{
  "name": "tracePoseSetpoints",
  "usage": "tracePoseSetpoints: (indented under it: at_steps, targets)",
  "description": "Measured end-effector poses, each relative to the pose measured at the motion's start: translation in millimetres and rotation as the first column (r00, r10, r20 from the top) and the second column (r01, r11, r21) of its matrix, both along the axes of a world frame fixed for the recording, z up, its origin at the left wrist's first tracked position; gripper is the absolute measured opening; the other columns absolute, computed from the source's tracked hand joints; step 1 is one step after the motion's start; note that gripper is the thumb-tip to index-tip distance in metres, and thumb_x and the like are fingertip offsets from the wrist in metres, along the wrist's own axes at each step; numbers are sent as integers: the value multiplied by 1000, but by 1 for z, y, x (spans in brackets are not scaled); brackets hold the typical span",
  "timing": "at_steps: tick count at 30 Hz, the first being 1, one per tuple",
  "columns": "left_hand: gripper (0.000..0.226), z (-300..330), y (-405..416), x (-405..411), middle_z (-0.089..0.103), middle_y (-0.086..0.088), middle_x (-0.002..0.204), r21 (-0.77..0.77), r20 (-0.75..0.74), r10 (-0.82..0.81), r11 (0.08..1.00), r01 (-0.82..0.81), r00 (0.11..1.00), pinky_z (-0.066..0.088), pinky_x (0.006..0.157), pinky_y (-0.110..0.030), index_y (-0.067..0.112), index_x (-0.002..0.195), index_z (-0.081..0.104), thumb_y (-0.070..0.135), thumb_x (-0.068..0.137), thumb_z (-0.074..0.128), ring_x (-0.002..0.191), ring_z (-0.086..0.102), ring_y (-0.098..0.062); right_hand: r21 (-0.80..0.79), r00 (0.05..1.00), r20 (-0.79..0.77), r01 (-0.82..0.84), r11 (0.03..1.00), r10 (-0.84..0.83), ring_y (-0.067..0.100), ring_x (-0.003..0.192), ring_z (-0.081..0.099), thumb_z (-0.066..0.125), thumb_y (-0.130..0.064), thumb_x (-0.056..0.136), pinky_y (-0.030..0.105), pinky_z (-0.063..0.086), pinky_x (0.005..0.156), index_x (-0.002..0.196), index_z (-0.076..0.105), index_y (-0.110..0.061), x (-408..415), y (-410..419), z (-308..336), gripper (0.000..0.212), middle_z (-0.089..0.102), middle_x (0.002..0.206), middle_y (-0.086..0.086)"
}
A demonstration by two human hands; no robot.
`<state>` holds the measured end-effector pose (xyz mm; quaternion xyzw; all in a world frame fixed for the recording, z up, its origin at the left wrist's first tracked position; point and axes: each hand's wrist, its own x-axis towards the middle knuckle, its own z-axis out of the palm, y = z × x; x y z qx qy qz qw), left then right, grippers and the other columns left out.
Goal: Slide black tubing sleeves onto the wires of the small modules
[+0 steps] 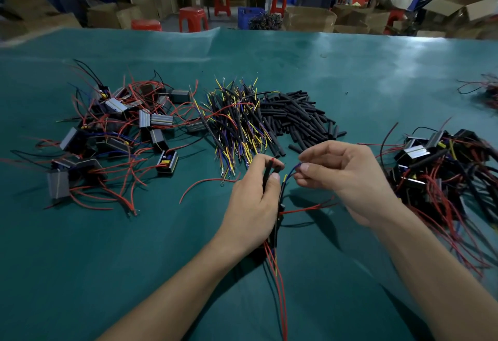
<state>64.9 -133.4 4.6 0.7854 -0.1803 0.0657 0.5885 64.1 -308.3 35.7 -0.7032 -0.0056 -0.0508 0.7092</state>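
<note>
Two hands: both are over the green table cover (350, 71), near the middle, at about 6 o'clock from the heap of loose sleeves.
Table cover: it fills almost the whole view, with four heaps on it.
Left heap: many small modules (113, 135) with red wires lie tangled at 9 o'clock from the hands; I cannot count them exactly.
Right heap: more modules with black sleeves on their wires (442, 168) lie at 3 o'clock, near the right hand.
Middle heap: a bundle of yellow, blue and black wires (237, 119) lies at 12 o'clock from the left hand.
Loose sleeves: a pile of short black tubing sleeves (299, 117) touches the right side of that bundle; too many to count.
Left hand (253, 203): the fingers are curled, thumb and forefinger pinch two black sleeves (269, 172) with a red tip showing, and red wires (277, 281) hang below the palm toward 6 o'clock.
Right hand (342, 176): the fingers are bent, and thumb and forefinger pinch the thin blue wire (292, 173), just beside the left thumb.
Stools: four red stools (192, 18) stand behind the table, at 12 o'clock.
</note>
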Motion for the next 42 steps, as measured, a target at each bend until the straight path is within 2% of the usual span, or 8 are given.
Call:
tracePoseSetpoints:
  at_steps: [3, 9, 13, 20, 26, 30, 39, 42]
  targets:
    - [13, 0, 1, 0, 49, 20, 60, -10, 13, 2, 1000, -2, 1000, 58, 61, -32, 18, 109, 54, 11, 104, 45, 53, 48, -3, -166, 995, 45, 93, 982, -87, 25, 71, 76, 75, 4, 87, 37, 64, 74, 93, 72, -11, 1, 3, -5, 17, 76, 77, 13]
    - [14, 1, 0, 0, 43, 14, 59, -26, -5, -11, 1000, 11, 1000, 59, 61, -43, 23, 107, 53, 13, 105, 44, 51, 48, -9, -477, 966, 233, 213, 853, -111, 12, 65, 75, 79, -6, 85, 32, 64, 69, 82, 71, -22, -1, 7, -6, 18, 76, 71, -6]
    - [15, 0, 1, 0, 45, 12, 63, -18, -5, 10, 1000, -10, 1000, 51, 53, -25, 25, 107, 53, 13, 105, 44, 55, 58, -19, -390, 987, 154, 103, 915, -45, 17, 71, 77, 82, -1, 82, 26, 62, 71, 84, 73, -18, -2, 4, 1, 18, 77, 76, 1]
    - [13, -1, 0, 0, 55, 10, 72, 5, -10, -20, 1000, 20, 1000, 55, 68, -50, 23, 103, 55, 13, 103, 48, 67, 56, -20, -438, 986, 164, 86, 895, -14, 14, 70, 75, 79, -3, 84, 28, 61, 73, 90, 78, -25, -3, 13, -1, 24, 77, 77, -4]
    - [12, -3, 1, 1, 56, 18, 71, 42, 13, -21, 999, 20, 1000, 44, 64, -33, 23, 102, 58, 14, 102, 50, 65, 50, -5, -373, 989, 145, 74, 925, -21, 19, 68, 75, 79, -4, 85, 27, 60, 70, 87, 80, -17, -3, 13, -2, 13, 77, 74, 2]
    - [12, -2, -1, 0, 56, 13, 71, 43, 14, -17, 999, 16, 1000, 50, 69, -42, 21, 104, 59, 13, 103, 49, 68, 54, -12, -376, 988, 146, 99, 921, -47, 18, 63, 74, 79, -3, 85, 28, 61, 67, 82, 79, -17, -2, 13, -5, 15, 76, 71, 2]
    - [14, -1, 0, 0, 52, 22, 66, 52, 19, 24, 998, -25, 1000, 41, 67, -24, 18, 112, 58, 14, 104, 48, 63, 48, -3, 67, 997, -63, 46, 997, -42, 21, 63, 69, 74, 4, 86, 26, 58, 60, 110, 69, -1, 1, 2, 0, 25, 68, 72, 14]
    - [15, 0, 0, 0, 54, 23, 69, 65, 28, 33, 997, -35, 999, 37, 67, -13, 17, 113, 58, 12, 104, 48, 67, 50, 2, 100, 991, -130, 35, 994, -22, 20, 62, 68, 73, 4, 86, 25, 58, 59, 99, 71, 2, -1, 7, -2, 13, 67, 73, 16]
